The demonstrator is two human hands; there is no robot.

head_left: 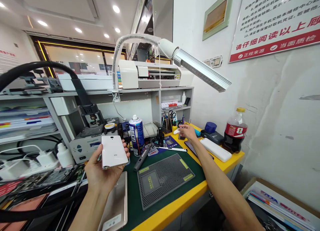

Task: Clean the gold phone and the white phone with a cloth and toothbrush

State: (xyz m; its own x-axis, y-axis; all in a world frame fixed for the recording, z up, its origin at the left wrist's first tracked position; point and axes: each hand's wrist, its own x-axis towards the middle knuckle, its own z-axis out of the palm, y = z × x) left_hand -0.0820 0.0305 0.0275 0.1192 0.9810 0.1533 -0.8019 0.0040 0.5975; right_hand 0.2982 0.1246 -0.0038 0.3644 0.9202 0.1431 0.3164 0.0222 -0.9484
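Observation:
My left hand (pixel 103 171) is closed around a white smartphone (pixel 114 151), held back side up with its camera at the top and a "mi" logo lower down. At the back right of the bench, my right hand (pixel 188 131) has its fingers bent together at a small white object (pixel 176 131); its kind is too small to make out. Under my left forearm lies a gold tablet-like device (pixel 118 201). Between my arms, a grey perforated mat (pixel 165 179) rests on the green work surface (pixel 135 209).
A blue spray can (pixel 137 136) and a grey pen-shaped tool (pixel 143 157) stand and lie behind the mat. To the right are a white power bank-like block (pixel 215 149) and a cola bottle (pixel 235 131). A lamp (pixel 202 69) overhangs; phone parts (pixel 55 179) crowd the left.

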